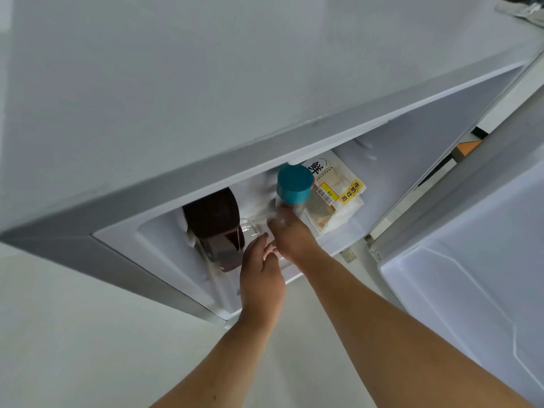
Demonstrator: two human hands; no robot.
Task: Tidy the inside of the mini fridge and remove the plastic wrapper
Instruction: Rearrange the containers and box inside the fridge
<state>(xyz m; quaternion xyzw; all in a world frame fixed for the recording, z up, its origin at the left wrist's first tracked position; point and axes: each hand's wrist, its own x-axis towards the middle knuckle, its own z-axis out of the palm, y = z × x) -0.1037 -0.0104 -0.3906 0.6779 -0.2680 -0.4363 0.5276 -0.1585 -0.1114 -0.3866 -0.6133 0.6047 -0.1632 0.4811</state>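
Observation:
I look down into the open mini fridge (412, 136). My right hand (293, 238) is wrapped around the clear body of a bottle with a teal cap (294, 184), which stands upright in the middle of the compartment. My left hand (260, 278) reaches in just left of it, fingers slightly apart near a clear glass cup (250, 229); whether it touches the cup is hidden. A dark brown container (213, 219) stands at the left. Behind the bottle lies a plastic-wrapped bread packet (338, 192) with a yellow label.
The fridge door (471, 260) hangs open at the right, its inner shelf pale and bare. The white fridge top (206, 69) fills the upper view. A pale floor (73, 334) lies below. A crumpled shiny item (527, 10) sits at the top right corner.

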